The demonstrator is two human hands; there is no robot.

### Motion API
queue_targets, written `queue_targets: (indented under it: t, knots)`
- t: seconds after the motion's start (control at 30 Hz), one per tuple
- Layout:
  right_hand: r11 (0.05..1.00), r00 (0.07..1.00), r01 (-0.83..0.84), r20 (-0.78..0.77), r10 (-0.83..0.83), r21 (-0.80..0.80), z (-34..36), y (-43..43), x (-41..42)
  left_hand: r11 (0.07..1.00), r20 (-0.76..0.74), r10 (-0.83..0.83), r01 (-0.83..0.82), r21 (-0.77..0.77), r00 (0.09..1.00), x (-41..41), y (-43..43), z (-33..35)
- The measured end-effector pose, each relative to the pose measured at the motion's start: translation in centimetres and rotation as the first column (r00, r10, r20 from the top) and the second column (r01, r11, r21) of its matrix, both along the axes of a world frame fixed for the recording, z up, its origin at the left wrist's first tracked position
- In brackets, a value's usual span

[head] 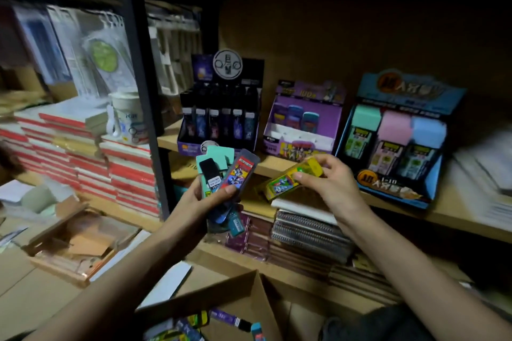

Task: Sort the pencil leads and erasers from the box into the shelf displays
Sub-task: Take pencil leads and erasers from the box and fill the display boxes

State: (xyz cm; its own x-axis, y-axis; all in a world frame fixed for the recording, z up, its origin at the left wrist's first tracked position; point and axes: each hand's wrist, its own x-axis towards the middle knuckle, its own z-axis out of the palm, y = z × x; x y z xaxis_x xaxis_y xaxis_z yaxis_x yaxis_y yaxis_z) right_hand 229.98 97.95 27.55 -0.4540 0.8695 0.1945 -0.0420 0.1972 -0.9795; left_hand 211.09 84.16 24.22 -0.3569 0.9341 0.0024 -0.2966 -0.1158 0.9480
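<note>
My left hand [213, 199] grips a fan of several small packs: a teal lead case [212, 171], a grey-and-red case [241, 171] and blue and teal ones below. My right hand [329, 177] pinches a yellow-green case [291, 178] in front of the shelf edge. On the wooden shelf [457, 216] stand three displays: a black one [219, 122] at left, a purple one [302, 119] in the middle and a blue one [399, 138] at right. The open cardboard box [249, 293] with more packs sits at the bottom.
A dark metal upright [144, 86] divides the shelves. Stacks of red-and-white notebooks [91, 158] and a white mug [127, 119] lie to the left. Spiral notebooks [307, 230] fill the shelf below. Torn cardboard [77, 243] lies on the floor at left.
</note>
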Motion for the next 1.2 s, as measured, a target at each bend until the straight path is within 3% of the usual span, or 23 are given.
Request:
queue_targets:
  t: [0.2,0.33,0.47,0.7,0.87,1.03,1.13,1.2]
  knots:
    - [0.948,0.987,0.15,0.019,-0.162,0.28,4.8,4.3,0.4,1.0,-0.043,-0.004,0.006,0.026,0.999,-1.4,2.9,0.8]
    - [0.766,0.908,0.231,0.15,-0.391,0.599,8.3,7.4,0.8,0.997,-0.015,-0.002,0.004,0.075,1.0,-1.9,4.5,0.7]
    - [0.629,0.839,0.205,0.197,-0.508,0.75,8.8,10.0,0.8,0.995,-0.004,-0.024,0.025,0.098,1.0,-1.3,5.5,1.0]
    - [0.579,0.719,0.078,0.356,-0.596,0.812,6.5,11.8,0.0,0.992,0.023,-0.017,0.014,0.123,1.0,-0.5,5.8,1.1]
    - [0.489,0.728,-0.02,0.348,-0.591,0.872,6.9,12.0,0.2,0.993,0.011,-0.004,0.003,0.116,1.0,-0.7,5.5,0.9]
    - [0.564,0.712,-0.045,0.422,-0.561,0.825,7.3,12.0,-0.4,0.994,0.006,-0.001,0.0,0.111,1.0,-0.8,5.2,0.8]
    - [0.627,0.645,-0.091,0.525,-0.555,0.774,6.9,11.6,-0.8,0.993,0.007,-0.007,0.006,0.114,1.0,-0.8,5.1,0.8]
    - [0.617,0.612,-0.103,0.539,-0.579,0.78,6.8,11.0,-0.7,0.993,0.012,-0.013,0.011,0.119,1.0,-0.7,5.0,0.8]
